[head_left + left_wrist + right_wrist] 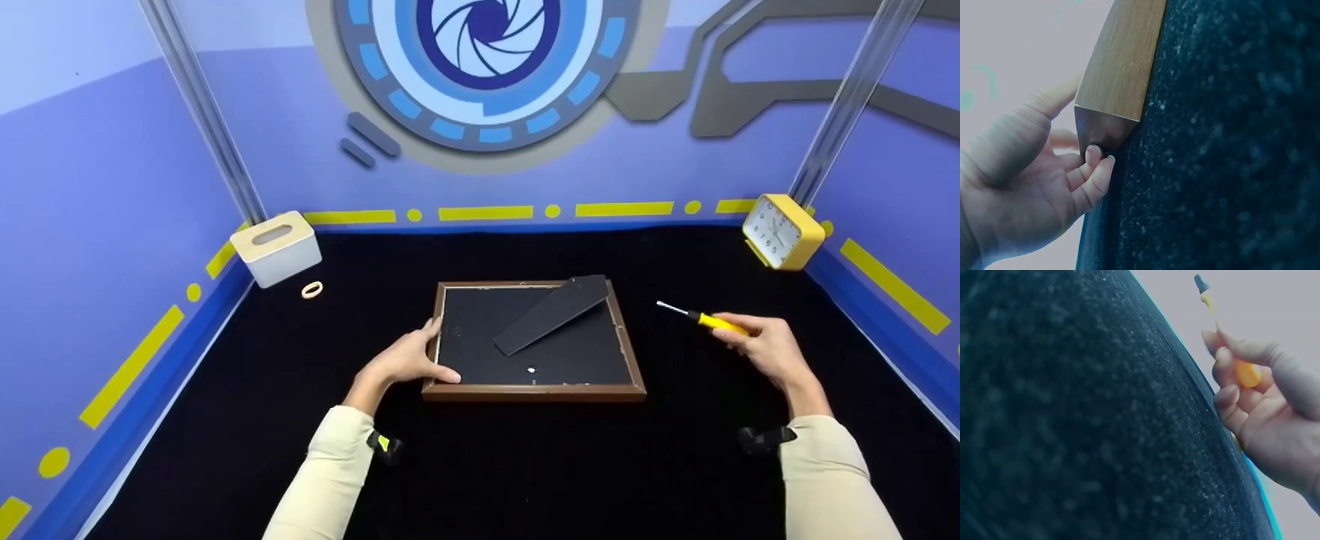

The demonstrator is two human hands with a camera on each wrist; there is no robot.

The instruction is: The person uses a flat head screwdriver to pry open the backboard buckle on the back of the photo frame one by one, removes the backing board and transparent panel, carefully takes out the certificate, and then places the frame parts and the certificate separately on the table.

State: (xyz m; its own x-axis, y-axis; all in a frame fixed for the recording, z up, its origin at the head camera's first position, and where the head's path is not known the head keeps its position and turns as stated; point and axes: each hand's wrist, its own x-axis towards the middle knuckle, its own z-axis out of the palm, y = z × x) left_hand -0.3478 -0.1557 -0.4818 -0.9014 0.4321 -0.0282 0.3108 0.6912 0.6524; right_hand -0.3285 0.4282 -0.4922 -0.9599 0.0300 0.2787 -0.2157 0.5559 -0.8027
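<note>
A brown wooden picture frame point(534, 391) lies face down on the black cloth, its black backboard point(469, 322) up. The stand leg point(553, 313) slants across the back toward the far right corner. With thumb over the near left corner and fingers along the left side, my left hand point(405, 358) grips the frame. In the left wrist view, fingertips point(1094, 153) press against the wooden side point(1120, 62). To the right of the frame, my right hand point(771, 351) holds a screwdriver point(709, 321) by its yellow handle point(1247, 373), the metal tip pointing left, apart from the frame.
At the back left stands a tissue box point(281, 251) with a wooden lid, a small pale ring point(312, 289) beside it. A yellow alarm clock point(806, 236) stands at the back right. Printed panels point(480, 184) wall the table on three sides.
</note>
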